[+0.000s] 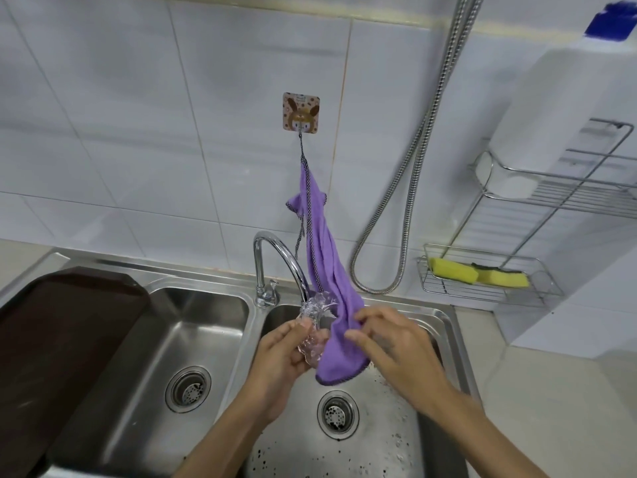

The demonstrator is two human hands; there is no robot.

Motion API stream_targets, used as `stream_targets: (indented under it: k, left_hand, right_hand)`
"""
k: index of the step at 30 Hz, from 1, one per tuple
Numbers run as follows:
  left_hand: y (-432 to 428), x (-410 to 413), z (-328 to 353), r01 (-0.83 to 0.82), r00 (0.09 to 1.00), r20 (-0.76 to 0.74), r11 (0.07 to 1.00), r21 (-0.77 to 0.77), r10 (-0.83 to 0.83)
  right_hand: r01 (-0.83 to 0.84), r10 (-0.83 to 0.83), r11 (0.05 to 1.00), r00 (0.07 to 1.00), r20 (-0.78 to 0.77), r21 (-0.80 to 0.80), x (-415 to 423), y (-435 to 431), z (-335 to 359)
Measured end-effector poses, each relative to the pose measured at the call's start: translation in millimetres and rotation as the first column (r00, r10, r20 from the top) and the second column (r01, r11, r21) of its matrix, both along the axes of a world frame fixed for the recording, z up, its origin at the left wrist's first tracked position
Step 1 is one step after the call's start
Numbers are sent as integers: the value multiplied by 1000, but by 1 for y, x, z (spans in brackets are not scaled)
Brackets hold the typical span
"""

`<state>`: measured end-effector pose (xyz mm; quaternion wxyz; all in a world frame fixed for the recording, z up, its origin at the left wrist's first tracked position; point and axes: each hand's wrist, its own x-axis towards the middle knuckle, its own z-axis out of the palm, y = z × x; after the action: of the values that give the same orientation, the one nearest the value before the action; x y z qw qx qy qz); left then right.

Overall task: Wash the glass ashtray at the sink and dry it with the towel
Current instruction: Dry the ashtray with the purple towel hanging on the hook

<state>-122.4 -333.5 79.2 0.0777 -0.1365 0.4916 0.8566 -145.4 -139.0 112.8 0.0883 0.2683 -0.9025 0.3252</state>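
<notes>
My left hand (281, 353) grips the clear glass ashtray (312, 327), held on edge over the right basin of the steel sink (444, 317). The purple towel (325, 270) hangs from a wall hook (301, 113) and drapes down against the ashtray. My right hand (396, 343) pinches the towel's lower part with curled fingers, right beside the glass. The chrome tap (275, 260) arches just behind the ashtray; no water runs from it.
A dark brown tray (58, 343) covers the left side of the left basin. A wire rack (489, 282) with yellow sponges (479, 272) hangs on the right wall, a metal hose (406, 188) beside it. Dark specks and droplets dot the right basin floor.
</notes>
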Motion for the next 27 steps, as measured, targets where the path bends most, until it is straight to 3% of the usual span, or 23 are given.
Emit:
stream_targets:
  k: [3,5,7,10,13,16,21,24,27]
  left_hand:
    - [-3,2,-2,19,1000,-23,999,30,-18]
    - [-5,2,-5,15,999,-32,999,40,-14]
    - [-6,2,-7,39,998,-48,999,32,-37]
    - [-5,2,-12,73,996,-56,997,26,-71]
    - [-7,1,-12,52,996,-72,998,22,-50]
    - [-15,0,-11,10,996,-91,1000,17,-9]
    - [-17,-2,-13,39,990,-138,999,-5,-39]
    - [-9,-2,-14,84,978,-188,996,-41,-90]
    - [-6,-2,-14,122,961,-233,985,-120,-148]
  right_hand:
    - [24,-22,982,1000,-15,188,9,-7,-5]
    - [40,33,901,986,-162,431,19,-10,-9]
    - [6,111,820,980,-168,573,27,-14,-11]
    - [-71,137,779,989,-59,623,22,-20,-14]
    - [-30,117,752,989,-88,659,10,-19,-16]
    - [7,99,774,986,-132,633,12,-5,-16]
    - [-81,255,868,919,-301,489,31,-10,-32]
    - [-51,127,959,956,-264,277,19,-26,-22]
    - [-25,57,989,973,-222,143,7,-34,-13]
